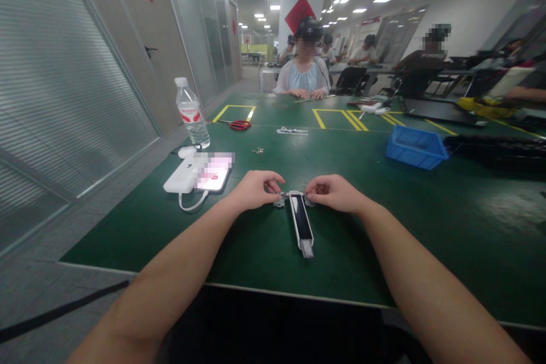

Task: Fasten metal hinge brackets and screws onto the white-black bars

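Observation:
A long, narrow device with a black face, a white frame and a grey tip lies on the green table in front of me. At its far end a small metal bracket sticks out on the left, and another metal piece on the right. My left hand has its thumb and fingers closed at the left bracket. On the other side my right hand pinches at the right metal piece, which its fingers partly cover. Exactly what the fingertips grip is too small to make out.
Several tiny metal parts lie beyond my left hand, near a strip of small pieces and red-handled scissors. At left are a water bottle, a power bank and a phone. A blue bin stands right; a person sits opposite.

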A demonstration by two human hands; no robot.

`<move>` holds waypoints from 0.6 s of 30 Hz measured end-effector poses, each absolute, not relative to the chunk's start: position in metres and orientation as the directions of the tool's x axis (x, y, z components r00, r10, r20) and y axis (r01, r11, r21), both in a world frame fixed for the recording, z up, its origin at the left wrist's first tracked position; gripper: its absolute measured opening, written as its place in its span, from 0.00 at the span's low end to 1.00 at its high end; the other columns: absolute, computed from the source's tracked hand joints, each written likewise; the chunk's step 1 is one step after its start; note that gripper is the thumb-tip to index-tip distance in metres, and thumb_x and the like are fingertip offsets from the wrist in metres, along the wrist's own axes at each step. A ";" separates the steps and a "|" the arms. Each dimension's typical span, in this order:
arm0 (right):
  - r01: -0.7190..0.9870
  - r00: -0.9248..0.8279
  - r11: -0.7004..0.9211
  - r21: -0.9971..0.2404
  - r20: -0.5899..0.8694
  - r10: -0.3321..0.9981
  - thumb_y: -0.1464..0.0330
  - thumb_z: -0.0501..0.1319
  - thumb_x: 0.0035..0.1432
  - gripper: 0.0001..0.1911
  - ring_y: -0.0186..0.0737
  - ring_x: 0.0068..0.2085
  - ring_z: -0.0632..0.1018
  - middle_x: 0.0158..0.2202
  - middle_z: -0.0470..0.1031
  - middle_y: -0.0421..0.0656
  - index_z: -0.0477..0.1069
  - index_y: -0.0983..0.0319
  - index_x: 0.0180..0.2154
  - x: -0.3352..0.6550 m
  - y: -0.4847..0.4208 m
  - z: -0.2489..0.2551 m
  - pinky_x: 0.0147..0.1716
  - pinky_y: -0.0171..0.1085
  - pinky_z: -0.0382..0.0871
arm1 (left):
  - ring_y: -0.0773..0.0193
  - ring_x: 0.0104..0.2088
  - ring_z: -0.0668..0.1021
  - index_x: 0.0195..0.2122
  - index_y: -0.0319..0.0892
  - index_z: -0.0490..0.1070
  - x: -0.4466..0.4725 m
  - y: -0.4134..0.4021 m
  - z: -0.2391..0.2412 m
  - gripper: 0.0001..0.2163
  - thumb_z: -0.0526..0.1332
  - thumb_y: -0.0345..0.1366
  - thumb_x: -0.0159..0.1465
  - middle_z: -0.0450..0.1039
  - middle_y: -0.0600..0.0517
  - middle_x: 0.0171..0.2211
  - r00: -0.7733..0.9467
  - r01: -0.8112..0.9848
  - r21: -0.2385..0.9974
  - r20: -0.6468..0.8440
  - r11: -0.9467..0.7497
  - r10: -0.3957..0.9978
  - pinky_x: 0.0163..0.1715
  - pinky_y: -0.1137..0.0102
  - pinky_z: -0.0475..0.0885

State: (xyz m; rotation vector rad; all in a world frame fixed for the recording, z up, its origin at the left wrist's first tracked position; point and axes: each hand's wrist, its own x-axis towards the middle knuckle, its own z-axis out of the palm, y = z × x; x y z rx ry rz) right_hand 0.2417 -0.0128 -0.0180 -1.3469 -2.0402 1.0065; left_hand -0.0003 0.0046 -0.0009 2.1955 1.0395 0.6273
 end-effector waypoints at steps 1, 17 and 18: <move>0.561 -0.389 0.239 -0.792 0.003 0.921 0.65 0.63 0.48 0.10 0.31 0.24 0.70 0.23 0.72 0.40 0.73 0.65 0.32 0.242 -0.013 -0.018 0.24 0.31 0.64 | 0.66 0.30 0.78 0.40 0.36 0.73 0.000 0.004 0.000 0.14 0.67 0.28 0.50 0.78 0.50 0.30 0.581 0.507 0.706 0.143 -0.494 0.801 0.36 0.71 0.73; 0.639 -0.383 0.281 -0.716 0.021 0.924 0.64 0.62 0.50 0.09 0.31 0.23 0.69 0.22 0.73 0.40 0.74 0.64 0.30 0.240 -0.014 -0.016 0.23 0.31 0.62 | 0.67 0.30 0.77 0.37 0.38 0.74 0.003 0.003 -0.008 0.10 0.66 0.30 0.52 0.77 0.52 0.29 0.566 0.510 0.670 0.210 -0.539 0.797 0.34 0.72 0.72; 0.641 -0.383 0.285 -0.713 0.025 0.924 0.64 0.62 0.50 0.09 0.31 0.23 0.68 0.22 0.73 0.40 0.74 0.64 0.30 0.240 -0.014 -0.016 0.23 0.32 0.62 | 0.67 0.30 0.77 0.37 0.38 0.74 0.004 0.003 -0.008 0.10 0.66 0.30 0.52 0.76 0.52 0.29 0.567 0.509 0.667 0.217 -0.545 0.795 0.34 0.72 0.72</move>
